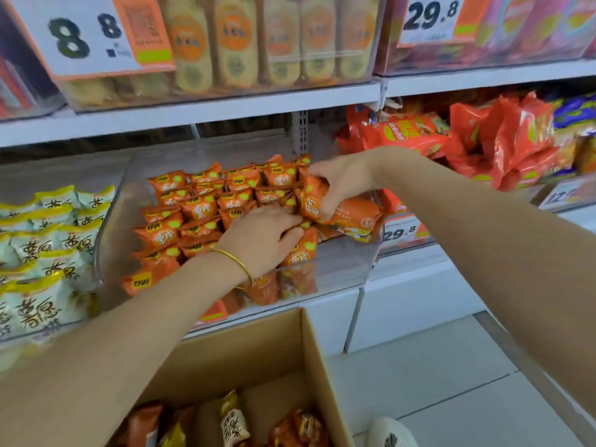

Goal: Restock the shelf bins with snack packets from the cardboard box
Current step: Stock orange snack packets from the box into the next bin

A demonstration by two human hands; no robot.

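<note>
Shop aisle, white metal shelving, pale tiled floor below. Landmark: the clear bin on the middle shelf, packed in rows with orange packets across its left and back. The cardboard box sits directly below the bin's front, open, with loose packets left in its bottom. Left of the bin are yellow-white packets; right of it, red chip bags. The left hand lies flat on the rows at the bin's centre, fingers straight and together, tips pointing toward the bin's right side (it seems to be holding the rows back). The right hand is at the bin's right rear, fingers curled and clamped on a held packet. This stands on end, long axis roughly upright, just past the left fingertips. The unfilled floor is at the bin's front right, so the packet probably goes down and forward, upright like its neighbours. The right hand is nearer that gap.
</note>
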